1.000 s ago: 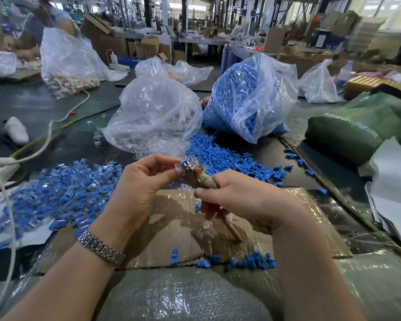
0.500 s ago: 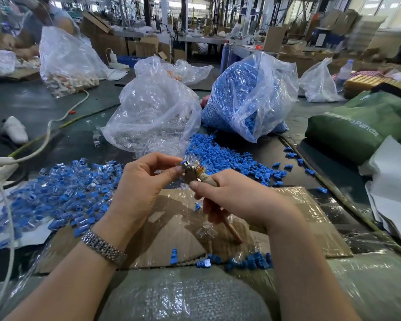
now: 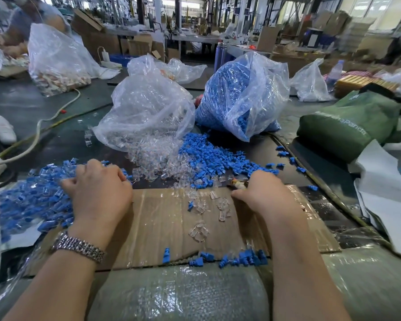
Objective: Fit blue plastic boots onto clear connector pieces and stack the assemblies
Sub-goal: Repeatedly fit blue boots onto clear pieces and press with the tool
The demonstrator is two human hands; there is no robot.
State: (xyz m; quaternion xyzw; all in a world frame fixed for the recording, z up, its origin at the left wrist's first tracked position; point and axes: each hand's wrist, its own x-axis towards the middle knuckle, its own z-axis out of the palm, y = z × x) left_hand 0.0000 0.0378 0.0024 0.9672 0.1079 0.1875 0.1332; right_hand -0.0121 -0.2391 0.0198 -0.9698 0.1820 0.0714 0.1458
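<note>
At frame left, the left hand (image 3: 100,193) curls over the assembled pile (image 3: 30,200), contents unclear; right hand (image 3: 264,193) grip clamps a small tool (image 3: 237,184).

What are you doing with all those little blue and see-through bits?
A person is fitting blue boots onto clear connectors. Right now the left hand rests on the heap of finished pieces, and the right hand grips a small tool by the loose blue boots. A few clear connectors lie on the cardboard.
</note>
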